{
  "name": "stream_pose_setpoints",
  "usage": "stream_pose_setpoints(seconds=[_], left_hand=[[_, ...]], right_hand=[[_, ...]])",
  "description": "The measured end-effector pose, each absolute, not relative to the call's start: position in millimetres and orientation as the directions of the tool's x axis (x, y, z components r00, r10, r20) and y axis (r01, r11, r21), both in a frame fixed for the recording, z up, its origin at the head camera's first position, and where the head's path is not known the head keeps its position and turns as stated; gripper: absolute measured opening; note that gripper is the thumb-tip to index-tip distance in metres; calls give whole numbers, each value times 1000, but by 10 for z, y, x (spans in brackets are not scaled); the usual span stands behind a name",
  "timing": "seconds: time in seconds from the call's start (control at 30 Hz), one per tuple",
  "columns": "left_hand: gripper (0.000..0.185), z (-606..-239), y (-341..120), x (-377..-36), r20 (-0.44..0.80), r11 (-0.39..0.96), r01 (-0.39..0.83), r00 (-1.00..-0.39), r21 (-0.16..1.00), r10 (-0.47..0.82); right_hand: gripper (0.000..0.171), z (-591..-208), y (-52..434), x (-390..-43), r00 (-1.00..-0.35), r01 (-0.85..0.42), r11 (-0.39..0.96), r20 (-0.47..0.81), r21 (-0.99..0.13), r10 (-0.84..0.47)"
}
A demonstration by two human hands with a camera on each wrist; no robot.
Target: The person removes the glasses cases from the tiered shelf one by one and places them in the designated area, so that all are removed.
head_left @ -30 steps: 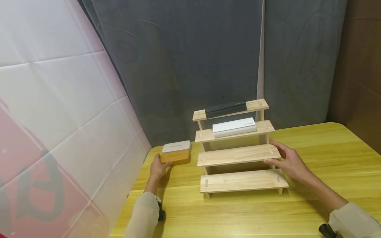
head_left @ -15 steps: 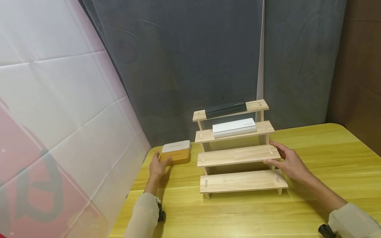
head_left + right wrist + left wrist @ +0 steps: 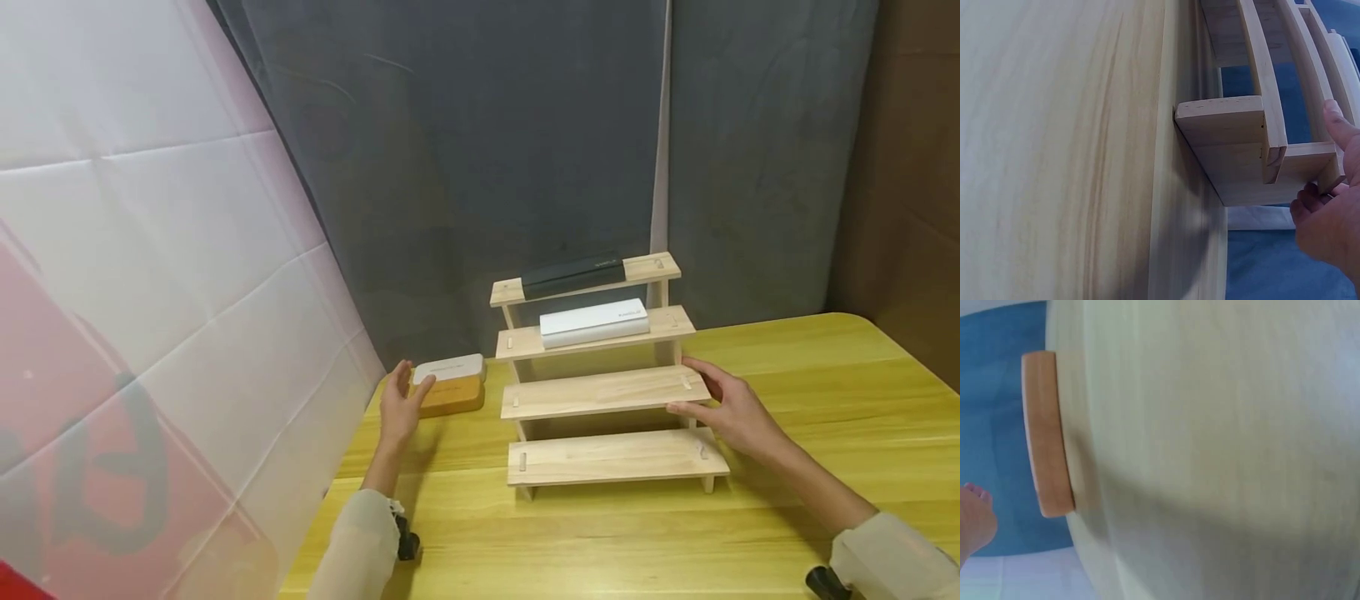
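A wooden four-step rack (image 3: 600, 392) stands on the yellow table (image 3: 825, 417). Its top step carries a black case (image 3: 573, 276), and the step below carries a white case (image 3: 592, 322). My right hand (image 3: 693, 387) grips the right end of the third step, fingers on top and thumb at the front edge. The right wrist view shows that hand (image 3: 1329, 187) at the rack's side panel (image 3: 1229, 137). Left of the rack, a white box (image 3: 453, 367) lies on an orange box (image 3: 457, 398). My left hand (image 3: 412, 385) is spread at the white box's left end, thumb touching it.
A grey curtain (image 3: 487, 150) hangs close behind the rack and boxes. A white and pink sheet (image 3: 150, 292) slopes along the table's left edge. The lower two steps of the rack are bare. The left wrist view shows the orange box (image 3: 1047, 434) on the tabletop.
My left hand has risen from the orange box to the end of the white box above it, fingers spreading. The right hand and the rack have stayed put.
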State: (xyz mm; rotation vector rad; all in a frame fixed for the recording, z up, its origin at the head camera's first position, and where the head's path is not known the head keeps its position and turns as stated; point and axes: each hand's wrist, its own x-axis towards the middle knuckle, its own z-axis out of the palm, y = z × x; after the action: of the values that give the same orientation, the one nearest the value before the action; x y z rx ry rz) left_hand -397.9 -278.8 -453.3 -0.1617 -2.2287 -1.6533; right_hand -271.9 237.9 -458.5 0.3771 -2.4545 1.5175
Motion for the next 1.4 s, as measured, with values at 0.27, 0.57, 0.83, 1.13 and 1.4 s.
stream_pose_setpoints(seconds=[0.27,0.57,0.83,1.13,1.4], left_hand=[[78,-4394,-2587,-3939,387,207,366,-919,907,-73],[82,-4167,-2325,-3872,410,160,403,-912,901,-18],[85,-3975,-2079,-3788,436,199,436,-899,878,43],[87,-3778,-1847,-3690,449,177,466,-884,867,127],[86,-3725,-1684,-3679,460,187,493,-867,850,193]], right_hand=[[87,-4583,2398,-2695,-947,-314,465,308,-828,-91],[90,-4589,2385,-2707,-956,-290,453,280,-843,-91],[91,-4570,2381,-2709,-959,-279,459,269,-843,-89],[94,-4537,2377,-2715,-959,-282,437,262,-854,-106],[96,-4513,2370,-2715,-962,-271,464,246,-843,-115]])
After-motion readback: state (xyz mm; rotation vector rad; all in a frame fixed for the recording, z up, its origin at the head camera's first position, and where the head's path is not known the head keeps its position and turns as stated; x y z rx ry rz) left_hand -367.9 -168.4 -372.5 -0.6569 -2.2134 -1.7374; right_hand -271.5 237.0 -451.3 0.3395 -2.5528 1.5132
